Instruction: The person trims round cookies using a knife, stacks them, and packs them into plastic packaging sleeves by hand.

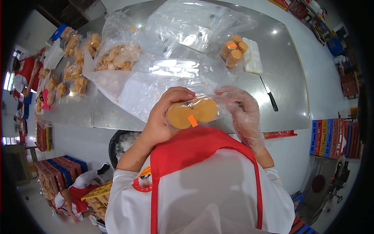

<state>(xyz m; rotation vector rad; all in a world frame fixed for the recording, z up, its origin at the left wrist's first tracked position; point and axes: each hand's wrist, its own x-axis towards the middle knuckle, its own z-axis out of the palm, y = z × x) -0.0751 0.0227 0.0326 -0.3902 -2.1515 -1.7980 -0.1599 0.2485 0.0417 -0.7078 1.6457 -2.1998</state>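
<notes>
My bare left hand (160, 113) is wrapped round a clear plastic bag of round, flat golden biscuits (181, 117), held close in front of my apron. An orange sticker (192, 121) is on the side of the bag facing me. My right hand (243, 111), in a clear plastic glove, has its fingers bent around the loose plastic at the bag's right end. Beyond both hands, clear plastic sheeting (132, 87) lies on the steel table (280, 50).
Another bag of biscuits (233, 56) stands beside a white tray (253, 56), with a black-handled knife (269, 95) to the right. Loose biscuits (119, 58) and several filled bags (80, 84) lie at left. Co-workers (29, 72) and stacked crates (327, 136) are around the table.
</notes>
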